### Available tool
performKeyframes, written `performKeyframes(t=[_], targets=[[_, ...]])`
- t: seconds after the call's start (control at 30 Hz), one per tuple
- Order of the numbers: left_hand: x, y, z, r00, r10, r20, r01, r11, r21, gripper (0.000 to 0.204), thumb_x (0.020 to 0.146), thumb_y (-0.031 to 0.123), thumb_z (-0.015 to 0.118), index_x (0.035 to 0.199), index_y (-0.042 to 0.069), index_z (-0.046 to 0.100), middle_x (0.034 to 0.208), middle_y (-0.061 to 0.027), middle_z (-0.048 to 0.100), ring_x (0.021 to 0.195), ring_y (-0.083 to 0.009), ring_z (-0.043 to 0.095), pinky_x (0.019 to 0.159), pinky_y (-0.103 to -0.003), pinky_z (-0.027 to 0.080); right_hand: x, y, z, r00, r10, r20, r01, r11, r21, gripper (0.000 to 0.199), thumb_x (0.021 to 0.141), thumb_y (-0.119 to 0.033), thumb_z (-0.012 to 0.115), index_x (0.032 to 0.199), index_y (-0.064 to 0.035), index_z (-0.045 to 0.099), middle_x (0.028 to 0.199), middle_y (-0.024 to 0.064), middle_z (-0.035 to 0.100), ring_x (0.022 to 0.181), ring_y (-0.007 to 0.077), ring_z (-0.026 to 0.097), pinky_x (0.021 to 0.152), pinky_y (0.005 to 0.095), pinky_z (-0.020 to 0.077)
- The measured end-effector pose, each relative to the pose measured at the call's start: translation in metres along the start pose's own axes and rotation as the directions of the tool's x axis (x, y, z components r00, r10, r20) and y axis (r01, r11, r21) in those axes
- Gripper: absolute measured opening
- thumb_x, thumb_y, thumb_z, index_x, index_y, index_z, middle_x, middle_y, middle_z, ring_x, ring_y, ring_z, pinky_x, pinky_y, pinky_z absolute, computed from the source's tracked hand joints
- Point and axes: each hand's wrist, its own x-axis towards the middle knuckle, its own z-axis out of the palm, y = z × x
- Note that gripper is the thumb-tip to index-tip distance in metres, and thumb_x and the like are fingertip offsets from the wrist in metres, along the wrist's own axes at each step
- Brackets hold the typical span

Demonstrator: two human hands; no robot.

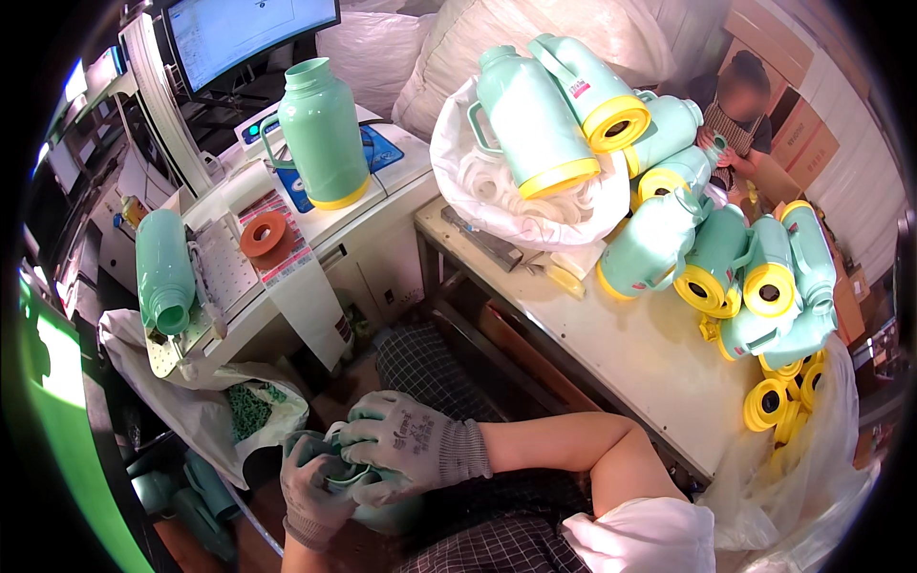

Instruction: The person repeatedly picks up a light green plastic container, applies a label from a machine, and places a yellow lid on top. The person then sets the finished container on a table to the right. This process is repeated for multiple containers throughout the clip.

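Observation:
Low in front of my lap, a mint-green flask body is mostly hidden under my hands. My left hand, in a grey-green work glove, is closed round its left side near the round mouth. My right hand, gloved alike, lies across the top with its fingers curled over the rim. Between the gloves only part of the opening shows, so what the fingertips press on cannot be made out. Left of my hands, a white sack holds green scraps.
A mint-green jug with a yellow base stands on the white bench by a monitor. An orange tape roll and a lying flask shell are nearer. Many jugs crowd the right table; a person works behind.

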Motion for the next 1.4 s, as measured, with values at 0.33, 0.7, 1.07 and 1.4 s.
performKeyframes(t=[0.33,0.7,1.07,1.4], targets=[[0.017,0.006,-0.018,0.920,0.298,0.256,-0.340,0.930,0.139,0.027,0.073,0.038,0.088,0.088,0.017,0.079,0.111,-0.0037,0.074,0.110,-0.0327,0.066,0.109,-0.054,0.050,-0.005,-0.011,-0.006,0.944,0.091,0.316,-0.120,0.990,0.076,0.040,0.077,-0.034,0.085,0.104,-0.0083,0.070,0.113,0.0093,0.065,0.100,0.0292,0.064,0.085,0.0436,0.0537],[0.037,0.042,-0.037,0.885,-0.025,0.464,-0.269,0.787,0.555,0.029,0.082,0.029,0.077,0.106,0.012,0.080,0.097,-0.0065,0.073,0.106,-0.0273,0.067,0.107,-0.048,0.050,-0.004,-0.022,0.013,0.999,-0.026,0.034,0.029,0.994,-0.101,0.025,0.081,-0.030,0.087,0.086,-0.0105,0.071,0.082,0.0028,0.061,0.069,0.0210,0.063,0.061,0.0372,0.0477],[0.102,0.017,-0.025,0.515,-0.108,0.851,-0.246,0.931,0.268,0.023,0.090,0.033,0.075,0.101,0.014,0.080,0.116,-0.0068,0.064,0.111,-0.0242,0.065,0.093,-0.041,0.056,-0.022,0.002,0.015,0.999,0.035,0.028,-0.039,0.991,0.125,0.024,0.079,-0.026,0.088,0.089,-0.0111,0.072,0.089,0.0034,0.070,0.074,0.0240,0.068,0.066,0.0389,0.0517],[0.112,0.021,-0.013,0.592,-0.078,0.802,-0.194,0.952,0.236,0.023,0.093,0.029,0.072,0.101,0.008,0.078,0.110,-0.0091,0.070,0.105,-0.0286,0.073,0.093,-0.041,0.059,-0.055,-0.002,0.022,0.988,0.108,-0.112,-0.112,0.993,-0.031,0.033,0.075,-0.029,0.090,0.097,-0.0122,0.073,0.100,0.0027,0.069,0.077,0.0221,0.068,0.071,0.0391,0.0529]])
